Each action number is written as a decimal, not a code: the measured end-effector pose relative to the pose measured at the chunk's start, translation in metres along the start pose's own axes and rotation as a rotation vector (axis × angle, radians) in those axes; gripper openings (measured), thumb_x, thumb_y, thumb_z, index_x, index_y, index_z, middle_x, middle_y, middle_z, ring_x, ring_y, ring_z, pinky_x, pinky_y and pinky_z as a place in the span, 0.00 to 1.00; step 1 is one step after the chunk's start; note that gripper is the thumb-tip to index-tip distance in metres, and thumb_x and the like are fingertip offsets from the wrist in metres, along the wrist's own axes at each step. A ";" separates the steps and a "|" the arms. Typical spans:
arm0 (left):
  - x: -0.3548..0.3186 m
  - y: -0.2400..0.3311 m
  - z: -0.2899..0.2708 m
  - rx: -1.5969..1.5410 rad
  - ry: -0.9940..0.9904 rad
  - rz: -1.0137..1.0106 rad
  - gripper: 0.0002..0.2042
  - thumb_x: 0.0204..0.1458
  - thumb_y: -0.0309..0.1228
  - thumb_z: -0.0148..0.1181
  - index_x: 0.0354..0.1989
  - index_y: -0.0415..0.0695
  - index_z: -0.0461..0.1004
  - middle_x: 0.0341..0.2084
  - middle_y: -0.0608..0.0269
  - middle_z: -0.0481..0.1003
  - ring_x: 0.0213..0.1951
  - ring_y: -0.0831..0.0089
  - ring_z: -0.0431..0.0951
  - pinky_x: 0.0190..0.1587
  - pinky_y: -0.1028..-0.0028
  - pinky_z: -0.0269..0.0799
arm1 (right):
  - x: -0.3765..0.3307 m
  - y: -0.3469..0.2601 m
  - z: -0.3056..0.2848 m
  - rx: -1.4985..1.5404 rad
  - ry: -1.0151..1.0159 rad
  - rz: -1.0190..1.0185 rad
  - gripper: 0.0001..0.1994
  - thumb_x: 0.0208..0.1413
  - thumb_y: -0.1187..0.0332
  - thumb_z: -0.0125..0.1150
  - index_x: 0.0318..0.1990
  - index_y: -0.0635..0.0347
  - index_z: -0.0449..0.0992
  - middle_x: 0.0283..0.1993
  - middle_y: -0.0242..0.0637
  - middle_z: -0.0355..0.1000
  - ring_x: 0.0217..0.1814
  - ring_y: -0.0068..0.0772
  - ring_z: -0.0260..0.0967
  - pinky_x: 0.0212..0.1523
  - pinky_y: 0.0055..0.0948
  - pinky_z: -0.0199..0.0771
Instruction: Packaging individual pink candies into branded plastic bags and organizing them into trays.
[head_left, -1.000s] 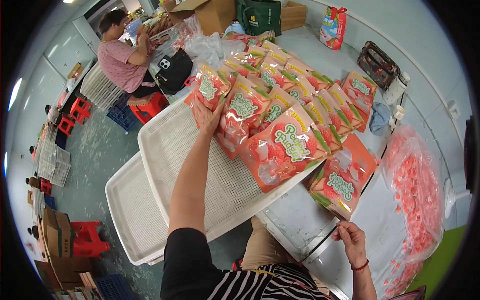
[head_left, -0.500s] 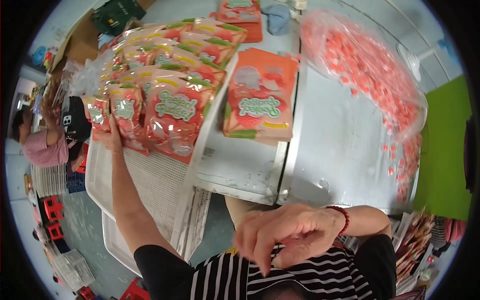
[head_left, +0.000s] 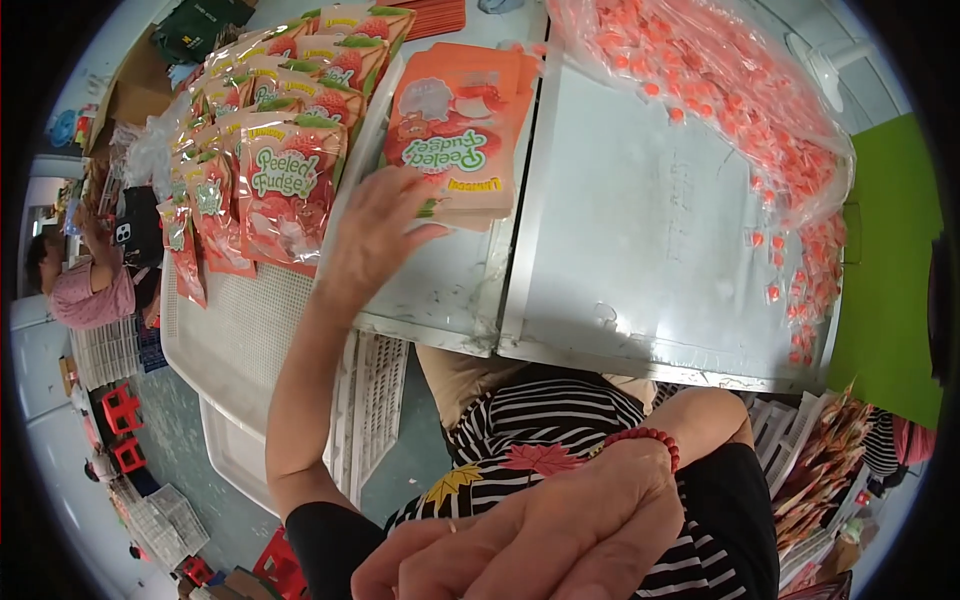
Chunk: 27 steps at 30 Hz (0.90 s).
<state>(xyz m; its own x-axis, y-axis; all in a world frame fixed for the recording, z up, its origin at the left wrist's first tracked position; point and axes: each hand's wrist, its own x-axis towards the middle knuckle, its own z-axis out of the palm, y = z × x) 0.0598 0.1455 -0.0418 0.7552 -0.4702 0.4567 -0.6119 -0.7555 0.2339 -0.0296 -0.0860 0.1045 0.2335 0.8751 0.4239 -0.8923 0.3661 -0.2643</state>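
My left hand (head_left: 385,225) reaches over the near left corner of a stack of flat pink candy pouches (head_left: 460,130) on the metal table. Its thumb stands apart from the slightly blurred fingers, with nothing seen between them; whether they touch the top pouch I cannot tell. My right hand (head_left: 545,530) is raised close in front of my striped top, a red bead bracelet at its wrist. Its fingers stretch toward the lower edge, which cuts off the tips, and nothing shows in them. Filled pouches (head_left: 285,185) stand in rows in a white mesh tray (head_left: 235,330), left of my left hand.
Small red wrapped candies (head_left: 820,270) spill from a large clear bag (head_left: 700,60) at the right. Another pouch stack (head_left: 435,18) lies at the far edge. A person in pink (head_left: 95,285) works at far left, near red stools (head_left: 122,408).
My left hand has let go of the filled pouches in the tray and moved right to the flat stack. My right hand has come lower and closer. The view has shifted.
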 end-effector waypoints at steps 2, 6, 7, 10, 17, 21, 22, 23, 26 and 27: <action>0.008 0.014 0.012 0.000 -0.097 0.060 0.25 0.37 0.27 0.68 0.48 0.41 0.70 0.45 0.57 0.70 0.47 0.57 0.71 0.52 0.62 0.68 | -0.008 0.015 0.003 -0.035 -0.088 0.045 0.16 0.67 0.67 0.36 0.37 0.65 0.73 0.41 0.42 0.66 0.51 0.41 0.58 0.57 0.42 0.54; -0.003 0.002 0.024 0.044 -0.144 0.005 0.21 0.41 0.25 0.64 0.47 0.40 0.71 0.43 0.56 0.71 0.44 0.57 0.72 0.49 0.62 0.69 | -0.031 0.025 -0.014 -0.343 -0.087 -0.584 0.17 0.65 0.59 0.40 0.40 0.61 0.72 0.46 0.44 0.66 0.56 0.47 0.57 0.58 0.49 0.53; -0.009 -0.001 0.027 0.060 -0.082 0.055 0.18 0.43 0.24 0.62 0.45 0.39 0.71 0.41 0.56 0.71 0.42 0.57 0.72 0.47 0.62 0.70 | -0.036 0.010 -0.023 -0.447 -0.241 -0.255 0.23 0.66 0.54 0.36 0.31 0.61 0.74 0.43 0.43 0.66 0.56 0.52 0.57 0.56 0.48 0.57; 0.000 0.003 0.036 0.044 -0.026 0.116 0.14 0.43 0.22 0.60 0.41 0.39 0.73 0.38 0.55 0.72 0.40 0.57 0.74 0.46 0.63 0.71 | -0.084 0.020 -0.037 -0.358 0.122 -0.220 0.28 0.66 0.49 0.26 0.28 0.55 0.73 0.44 0.45 0.67 0.60 0.53 0.54 0.59 0.49 0.52; 0.012 0.004 0.025 -0.164 -0.122 -0.142 0.04 0.46 0.21 0.60 0.32 0.37 0.75 0.26 0.57 0.75 0.30 0.61 0.76 0.35 0.70 0.72 | -0.140 0.046 -0.106 -0.357 0.661 -0.140 0.21 0.68 0.58 0.31 0.34 0.61 0.71 0.43 0.41 0.69 0.56 0.38 0.61 0.58 0.35 0.60; 0.015 -0.013 0.018 -0.535 -0.373 -0.507 0.04 0.45 0.23 0.63 0.27 0.36 0.75 0.24 0.59 0.76 0.27 0.73 0.75 0.32 0.77 0.69 | -0.141 0.050 -0.110 -0.494 0.837 0.022 0.17 0.67 0.59 0.41 0.35 0.63 0.71 0.43 0.37 0.70 0.50 0.27 0.67 0.52 0.25 0.66; 0.016 -0.013 0.016 -0.528 -0.374 -0.502 0.04 0.45 0.23 0.63 0.27 0.36 0.75 0.24 0.59 0.76 0.27 0.73 0.75 0.32 0.77 0.69 | -0.142 0.050 -0.111 -0.496 0.832 0.015 0.17 0.67 0.59 0.41 0.35 0.63 0.71 0.43 0.37 0.70 0.50 0.27 0.67 0.52 0.25 0.66; 0.016 -0.012 0.013 -0.477 -0.352 -0.494 0.05 0.46 0.24 0.64 0.27 0.36 0.75 0.24 0.60 0.77 0.27 0.77 0.75 0.32 0.78 0.69 | -0.143 0.050 -0.111 -0.516 0.840 0.012 0.15 0.66 0.59 0.44 0.36 0.62 0.71 0.40 0.32 0.70 0.45 0.22 0.66 0.50 0.22 0.66; 0.036 0.022 -0.001 -0.343 -0.259 -0.462 0.06 0.46 0.26 0.65 0.26 0.36 0.74 0.23 0.63 0.77 0.26 0.80 0.74 0.31 0.79 0.68 | -0.153 0.043 -0.116 -0.689 0.869 -0.033 0.13 0.64 0.61 0.48 0.38 0.61 0.72 0.36 0.27 0.70 0.39 0.17 0.66 0.45 0.19 0.66; 0.047 0.042 -0.004 -0.271 -0.195 -0.439 0.07 0.46 0.26 0.65 0.26 0.36 0.74 0.22 0.64 0.77 0.25 0.80 0.74 0.31 0.78 0.68 | -0.157 0.041 -0.119 -0.834 0.899 -0.075 0.12 0.64 0.62 0.49 0.38 0.62 0.72 0.35 0.26 0.70 0.38 0.18 0.66 0.42 0.19 0.66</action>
<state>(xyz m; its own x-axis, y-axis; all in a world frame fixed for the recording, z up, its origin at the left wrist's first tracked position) 0.0686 0.0939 -0.0074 0.9668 -0.2331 0.1051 -0.2492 -0.7675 0.5907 -0.0570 -0.1708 -0.0764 0.7516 0.6290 -0.1984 -0.4215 0.2267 -0.8780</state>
